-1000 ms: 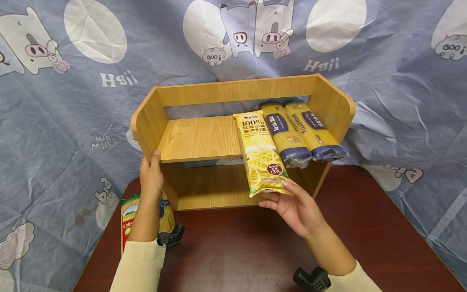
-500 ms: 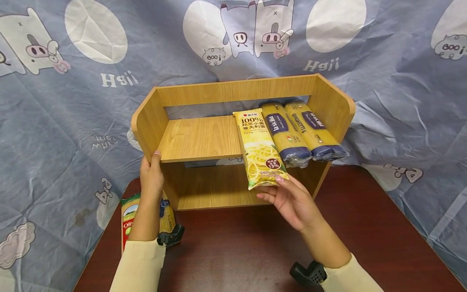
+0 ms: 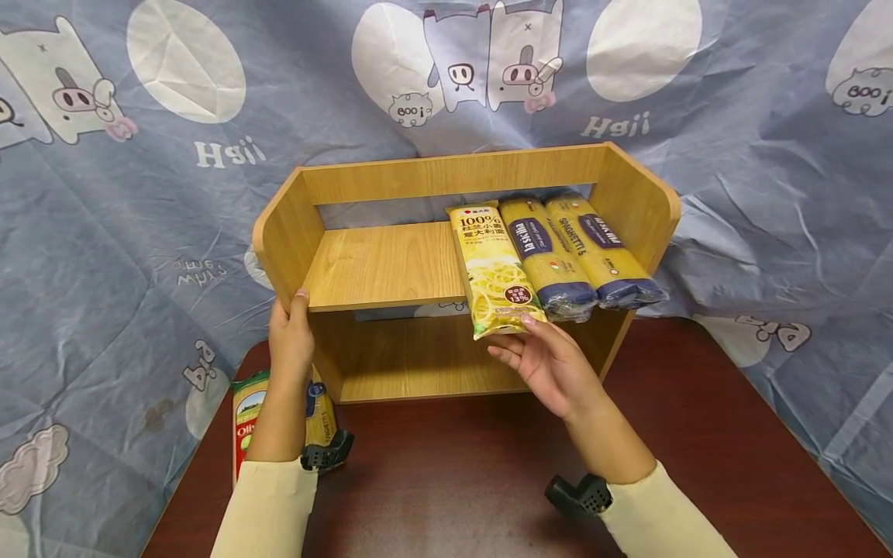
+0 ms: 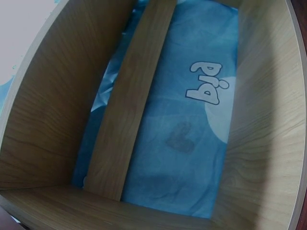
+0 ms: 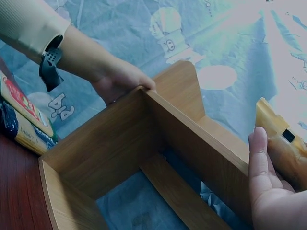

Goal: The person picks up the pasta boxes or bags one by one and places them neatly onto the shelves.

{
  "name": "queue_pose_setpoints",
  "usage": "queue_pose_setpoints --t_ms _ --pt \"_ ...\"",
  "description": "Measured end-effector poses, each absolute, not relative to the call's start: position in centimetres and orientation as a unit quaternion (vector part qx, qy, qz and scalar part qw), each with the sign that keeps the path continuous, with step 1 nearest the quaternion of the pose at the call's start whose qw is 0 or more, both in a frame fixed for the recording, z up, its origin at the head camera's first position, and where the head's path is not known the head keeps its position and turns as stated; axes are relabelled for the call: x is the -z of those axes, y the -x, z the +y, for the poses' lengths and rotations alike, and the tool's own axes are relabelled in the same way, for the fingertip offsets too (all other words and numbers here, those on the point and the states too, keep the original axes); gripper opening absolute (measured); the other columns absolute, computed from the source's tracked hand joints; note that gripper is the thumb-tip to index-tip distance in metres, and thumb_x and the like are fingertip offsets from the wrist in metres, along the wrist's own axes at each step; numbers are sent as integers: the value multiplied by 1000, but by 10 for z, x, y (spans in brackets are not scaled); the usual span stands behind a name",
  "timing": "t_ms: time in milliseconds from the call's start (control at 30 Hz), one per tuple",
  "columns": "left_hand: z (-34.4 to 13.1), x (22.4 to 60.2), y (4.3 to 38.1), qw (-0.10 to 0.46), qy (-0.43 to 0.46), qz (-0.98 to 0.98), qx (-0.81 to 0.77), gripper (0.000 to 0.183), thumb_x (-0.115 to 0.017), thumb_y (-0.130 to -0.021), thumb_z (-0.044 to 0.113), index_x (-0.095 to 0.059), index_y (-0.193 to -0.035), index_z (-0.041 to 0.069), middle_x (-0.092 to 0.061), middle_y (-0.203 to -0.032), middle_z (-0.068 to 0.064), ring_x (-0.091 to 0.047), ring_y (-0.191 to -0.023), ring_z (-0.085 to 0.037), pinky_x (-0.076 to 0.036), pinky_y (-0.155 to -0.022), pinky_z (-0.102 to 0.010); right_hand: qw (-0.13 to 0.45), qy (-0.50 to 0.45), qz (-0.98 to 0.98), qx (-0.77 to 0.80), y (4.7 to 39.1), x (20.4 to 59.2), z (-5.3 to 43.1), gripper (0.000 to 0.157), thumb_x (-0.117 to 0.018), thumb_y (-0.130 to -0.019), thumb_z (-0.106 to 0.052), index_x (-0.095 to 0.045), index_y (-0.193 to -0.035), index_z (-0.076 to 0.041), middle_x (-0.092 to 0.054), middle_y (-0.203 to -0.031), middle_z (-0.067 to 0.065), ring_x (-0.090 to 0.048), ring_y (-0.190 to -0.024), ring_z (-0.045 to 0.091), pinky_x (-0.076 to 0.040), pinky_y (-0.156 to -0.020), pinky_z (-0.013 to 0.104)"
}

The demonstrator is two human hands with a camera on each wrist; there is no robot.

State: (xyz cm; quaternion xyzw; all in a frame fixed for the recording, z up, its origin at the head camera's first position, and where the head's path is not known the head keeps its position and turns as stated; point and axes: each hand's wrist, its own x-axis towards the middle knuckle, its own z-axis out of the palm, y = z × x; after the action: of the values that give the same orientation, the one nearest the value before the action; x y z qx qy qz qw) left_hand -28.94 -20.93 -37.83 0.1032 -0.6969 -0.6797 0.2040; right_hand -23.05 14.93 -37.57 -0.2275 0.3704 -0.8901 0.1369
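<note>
Deeper onto the shelf [image 3: 384,263] your left hand [image 3: 290,337] grips, beside spaghetti packs [image 3: 546,256], went the yellow packet [image 3: 493,267] your right hand [image 3: 547,364] pinches.

Head view fwd/dn on shelf [image 3: 387,263], wrist views closer, both w/ lower bay [image 4: 261,120]

We see the dark surface [image 3: 446,496] below our right fingers [image 3: 508,346], bearing a wooden shelf [image 3: 391,263] and, below our left fingers [image 3: 299,306], two pasta packs [image 3: 322,418].
</note>
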Motion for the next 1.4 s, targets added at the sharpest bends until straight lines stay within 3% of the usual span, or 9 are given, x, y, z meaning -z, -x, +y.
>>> queue_pose_setpoints --t_ms 400,633,900,1067,1267,1400 --pt "-210 379 289 194 -104 -696 683 52 -43 -106 46 -43 -152 24 -51 -146 -10 -49 -133 -26 -35 -116 -45 145 203 372 894 236 375 150 30 -39 -110 -16 -43 -139 -6 -68 -124 9 -71 -110 26 -57 -95 39" --pt "-209 377 288 190 -110 -693 687 51 -43 -106 45 -45 -151 21 -51 -143 -11 -49 -129 -26 -35 -115 -46 156 248 443 847 228 380 158 37 -34 -112 -18 -35 -147 -8 -64 -134 6 -66 -122 26 -56 -98 38" --pt "-212 367 282 153 -112 -706 682 53 -43 -106 45 -39 -153 20 -47 -143 -12 -45 -132 -28 -33 -116 -48 148 272 537 785 216 388 171 29 -35 -111 -15 -54 -132 -7 -63 -138 7 -66 -122 21 -56 -96 34" --pt "-214 363 274 145 -109 -717 673 55 -44 -105 45 -39 -154 22 -45 -149 -13 -42 -137 -30 -30 -118 -50 142 311 575 743 207 384 181 36 -34 -110 -11 -48 -141 1 -60 -142 8 -64 -124 20 -55 -96 32" --pt "-216 360 262 137 -107 -729 663 54 -45 -106 46 -38 -155 26 -45 -151 -12 -44 -137 -31 -35 -112 -51 124 333 597 719 201 373 192 34 -33 -109 -6 -50 -139 0 -63 -138 6 -66 -120 19 -55 -96 31" --pt "-218 358 253 136 -100 -737 654 56 -44 -107 43 -33 -158 23 -39 -157 -10 -40 -142 -29 -34 -114 -52 122 344 583 726 201 365 201 35 -31 -109 -2 -49 -138 2 -65 -134 7 -67 -116 19 -56 -96 31"
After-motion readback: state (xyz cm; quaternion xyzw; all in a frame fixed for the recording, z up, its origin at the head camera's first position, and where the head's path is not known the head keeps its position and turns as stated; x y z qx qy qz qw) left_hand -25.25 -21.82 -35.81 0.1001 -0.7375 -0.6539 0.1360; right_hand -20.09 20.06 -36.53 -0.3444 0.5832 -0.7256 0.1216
